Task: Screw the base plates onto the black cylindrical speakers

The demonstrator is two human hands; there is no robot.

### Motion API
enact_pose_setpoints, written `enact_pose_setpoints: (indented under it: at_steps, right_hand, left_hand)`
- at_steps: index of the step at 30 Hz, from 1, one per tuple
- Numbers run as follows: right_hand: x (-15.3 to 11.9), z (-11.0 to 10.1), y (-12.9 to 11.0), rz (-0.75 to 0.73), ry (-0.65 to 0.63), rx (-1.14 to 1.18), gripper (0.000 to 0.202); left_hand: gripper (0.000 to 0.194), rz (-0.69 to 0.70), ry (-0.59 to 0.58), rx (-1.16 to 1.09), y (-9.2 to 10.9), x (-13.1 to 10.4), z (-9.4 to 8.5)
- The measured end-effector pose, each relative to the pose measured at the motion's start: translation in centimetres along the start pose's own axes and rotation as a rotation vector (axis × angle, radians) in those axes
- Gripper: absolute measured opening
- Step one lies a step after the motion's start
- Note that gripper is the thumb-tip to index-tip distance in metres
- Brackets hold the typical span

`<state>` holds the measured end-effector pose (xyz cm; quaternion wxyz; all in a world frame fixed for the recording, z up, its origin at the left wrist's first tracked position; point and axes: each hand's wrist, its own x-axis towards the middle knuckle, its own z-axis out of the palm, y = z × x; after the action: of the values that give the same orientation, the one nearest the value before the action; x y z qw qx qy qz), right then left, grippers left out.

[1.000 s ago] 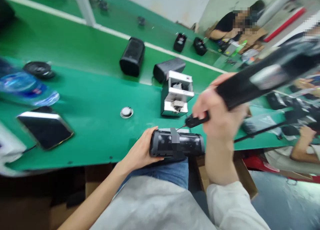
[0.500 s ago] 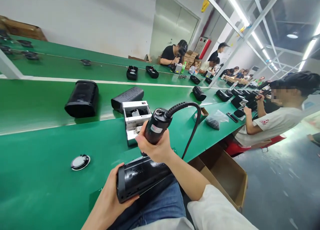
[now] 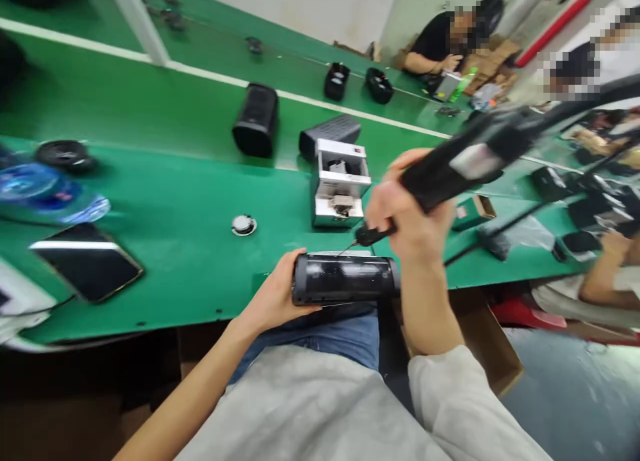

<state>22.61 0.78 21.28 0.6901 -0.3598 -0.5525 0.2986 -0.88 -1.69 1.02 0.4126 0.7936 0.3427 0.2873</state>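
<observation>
Speaker is held lying on its side at the near edge of the green table, over the lap, gripped at its left end by the left hand. The right hand is wrapped around a black electric screwdriver, whose bit tip is set against the top of the speaker near its middle. Judged from this, screw driving is under way; whether any screw is already seated cannot be told. Just beyond, a grey screw feeder box and a small round disc are seen; a phone lies far left. Farther off, more speakers stand on the belt, and a co-worker is seated at the far side. Against half a second ago, the view is tipped down again, and the screwdriver is laid over steeply to the right rather than held upright; the speaker is now level.
</observation>
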Motion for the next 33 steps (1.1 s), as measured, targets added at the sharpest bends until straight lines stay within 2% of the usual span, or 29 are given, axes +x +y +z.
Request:
enact_pose_setpoints:
  at_steps: [3, 6, 10, 13, 15, 19, 23, 27, 30, 33]
  right_hand:
    - [3.0, -0.5, 0.2, -0.261, 0.163, -0.043, 0.027]
    - [5.7, -0.3, 1.3, -0.373, 0.274, -0.127, 0.029]
    - [7.5, 0.2, 4.1, -0.301, 0.249, -0.322, 0.051]
    - [7.4, 0.4, 5.3, -0.271, 0.199, -0.318, 0.06]
    - [7.2, 0.6, 5.4, -0.281, 0.19, -0.304, 0.058]
    - [7.1, 0.6, 5.2, -0.304, 0.25, -0.353, 0.056]
    - [7.7, 0.2, 6.1, -0.264, 0.213, -0.366, 0.053]
    - [8.3, 0.2, 6.9, -0.301, 0.218, -0.347, 0.052]
    - [8.0, 0.4, 6.3, -0.332, 0.249, -0.297, 0.049]
    - [7.0, 0.4, 4.4, -0.29, 0.222, -0.298, 0.03]
  left_hand:
    - [0.121, 0.0, -0.006, 0.002, 0.0, 0.1, -0.1]
    - [0.123, -0.002, -0.008, 0.0, 0.1, -0.1, -0.1]
    - [0.124, 0.015, -0.015, -0.01, 0.1, -0.1, -0.2]
    - [0.124, 0.012, -0.016, -0.016, 0.1, -0.1, -0.2]
    - [0.124, 0.012, -0.016, -0.018, 0.1, -0.1, -0.2]
    - [0.124, 0.03, -0.023, -0.023, 0.1, 0.0, -0.2]
    - [0.124, 0.034, -0.021, -0.023, 0.2, 0.0, -0.3]
    - [0.124, 0.029, -0.026, -0.018, 0.2, 0.0, -0.3]
    - [0.126, 0.02, -0.022, -0.007, 0.2, 0.0, -0.3]
    - [0.127, 0.024, -0.017, -0.003, 0.2, 0.0, -0.2]
